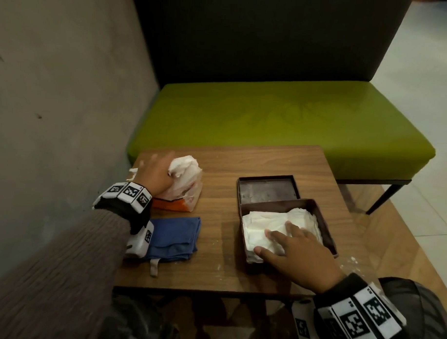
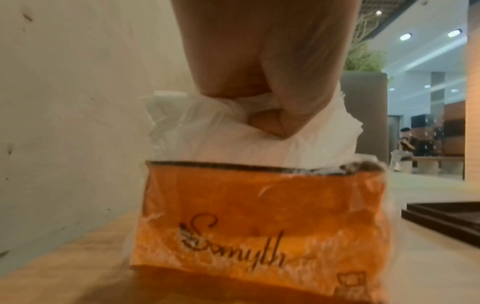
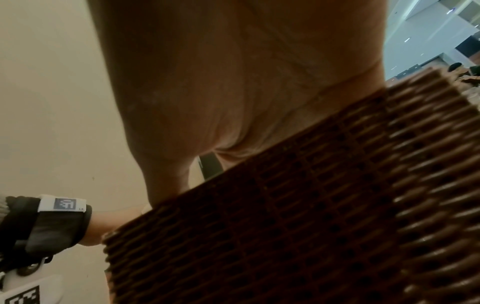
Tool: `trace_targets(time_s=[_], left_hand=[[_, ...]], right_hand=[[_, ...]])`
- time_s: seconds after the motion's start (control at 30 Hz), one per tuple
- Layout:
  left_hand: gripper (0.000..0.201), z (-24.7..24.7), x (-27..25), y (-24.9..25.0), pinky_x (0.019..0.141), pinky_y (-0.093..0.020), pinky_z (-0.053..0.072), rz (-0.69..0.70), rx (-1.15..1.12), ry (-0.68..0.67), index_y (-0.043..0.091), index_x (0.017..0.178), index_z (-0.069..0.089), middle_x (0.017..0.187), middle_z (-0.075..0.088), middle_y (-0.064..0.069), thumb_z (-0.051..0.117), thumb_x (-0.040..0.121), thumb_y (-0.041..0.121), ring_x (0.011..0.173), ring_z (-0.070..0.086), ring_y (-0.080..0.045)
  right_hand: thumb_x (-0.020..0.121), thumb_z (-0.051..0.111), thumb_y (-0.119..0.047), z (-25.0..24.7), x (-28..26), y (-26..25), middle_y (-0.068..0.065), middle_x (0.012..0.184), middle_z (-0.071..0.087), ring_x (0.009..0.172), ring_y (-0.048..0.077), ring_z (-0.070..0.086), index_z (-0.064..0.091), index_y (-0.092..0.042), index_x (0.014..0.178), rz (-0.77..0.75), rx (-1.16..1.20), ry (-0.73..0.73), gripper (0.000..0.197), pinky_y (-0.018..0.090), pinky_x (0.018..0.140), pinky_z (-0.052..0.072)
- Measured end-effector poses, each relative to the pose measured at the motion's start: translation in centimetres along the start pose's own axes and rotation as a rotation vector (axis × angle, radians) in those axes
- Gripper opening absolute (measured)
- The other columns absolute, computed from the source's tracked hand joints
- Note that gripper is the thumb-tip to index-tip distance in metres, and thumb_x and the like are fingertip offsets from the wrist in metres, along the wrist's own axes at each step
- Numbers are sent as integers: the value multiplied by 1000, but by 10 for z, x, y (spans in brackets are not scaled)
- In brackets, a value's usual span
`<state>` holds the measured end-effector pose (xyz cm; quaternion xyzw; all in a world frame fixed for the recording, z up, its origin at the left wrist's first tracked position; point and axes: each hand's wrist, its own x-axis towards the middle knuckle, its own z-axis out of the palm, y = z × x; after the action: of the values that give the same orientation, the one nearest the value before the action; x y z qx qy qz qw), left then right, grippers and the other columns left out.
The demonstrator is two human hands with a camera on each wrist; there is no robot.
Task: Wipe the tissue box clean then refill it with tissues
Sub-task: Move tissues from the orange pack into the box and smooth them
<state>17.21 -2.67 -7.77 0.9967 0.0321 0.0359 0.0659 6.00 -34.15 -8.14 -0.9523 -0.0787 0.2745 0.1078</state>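
The brown woven tissue box [image 1: 325, 228] sits open at the table's right, its lid [image 1: 267, 188] lying flat just behind it. White tissues [image 1: 266, 225] fill the box. My right hand [image 1: 298, 250] lies over them with straight fingers pressing down; the right wrist view shows only my palm [image 3: 233, 82] above the box's woven wall [image 3: 311, 226]. At the table's left stands an orange plastic tissue pack [image 1: 183, 196] [image 2: 259, 222]. My left hand [image 1: 157, 176] pinches a bunch of white tissues [image 1: 184, 165] [image 2: 207, 131] sticking out of its top, thumb and fingers [image 2: 272, 121] curled on them.
A folded blue cloth [image 1: 175, 237] lies near the front left of the wooden table [image 1: 214, 265]. A grey wall [image 1: 55, 100] runs close along the left. A green bench seat [image 1: 282, 123] stands behind the table. White crumbs dot the tabletop.
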Motion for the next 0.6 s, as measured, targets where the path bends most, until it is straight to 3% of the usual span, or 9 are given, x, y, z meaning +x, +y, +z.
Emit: trace_targets(time_s=[0.1,0.17,0.27,0.33,0.4,0.5,0.6], left_hand=[[25,-17,-5,3,79,-41,44,-14,-188,61,13,94,59,101,65,-15,45,75,23,97,58,-36],[25,-30,-11,8,73,-35,44,-91,-386,131,13,98,61,98,65,-12,48,80,27,92,59,-32],[24,-53,-25,22,70,-28,37,-256,-809,274,12,106,59,96,57,-8,50,85,4,90,53,-22],[23,-65,-40,30,69,-28,43,-320,-1173,215,15,98,56,96,60,-6,49,79,4,93,56,-25],[28,-66,-61,39,75,-33,49,-375,-1497,50,15,103,58,102,66,-10,49,77,9,100,61,-29],[49,-50,-92,50,83,-41,50,-394,-1671,-49,10,123,53,118,64,-15,59,75,7,110,60,-33],[37,-33,-127,72,86,-41,51,-361,-1786,-120,16,118,57,116,67,-9,55,83,3,108,62,-26]], right_hand=[[85,30,-74,1,1,0,4,160,11,146,31,11,26,-43,145,-4,-9,1,69,49,113,26],[85,31,-74,1,1,1,4,160,12,145,30,12,27,-43,145,-4,-2,8,68,49,113,28],[84,36,-73,4,2,1,3,154,23,140,28,23,31,-38,141,-13,15,66,67,45,107,36],[82,42,-73,5,2,1,1,143,34,130,25,36,33,-33,134,-17,49,145,67,42,99,43],[79,49,-71,4,0,-1,2,135,36,122,24,44,32,-30,132,-10,95,209,68,39,95,47],[83,48,-68,2,-12,-8,1,134,39,121,19,46,33,-30,135,-82,163,375,66,32,97,44],[86,39,-66,-3,-33,-22,-11,122,50,114,3,47,46,-34,123,-283,527,534,49,18,90,41]])
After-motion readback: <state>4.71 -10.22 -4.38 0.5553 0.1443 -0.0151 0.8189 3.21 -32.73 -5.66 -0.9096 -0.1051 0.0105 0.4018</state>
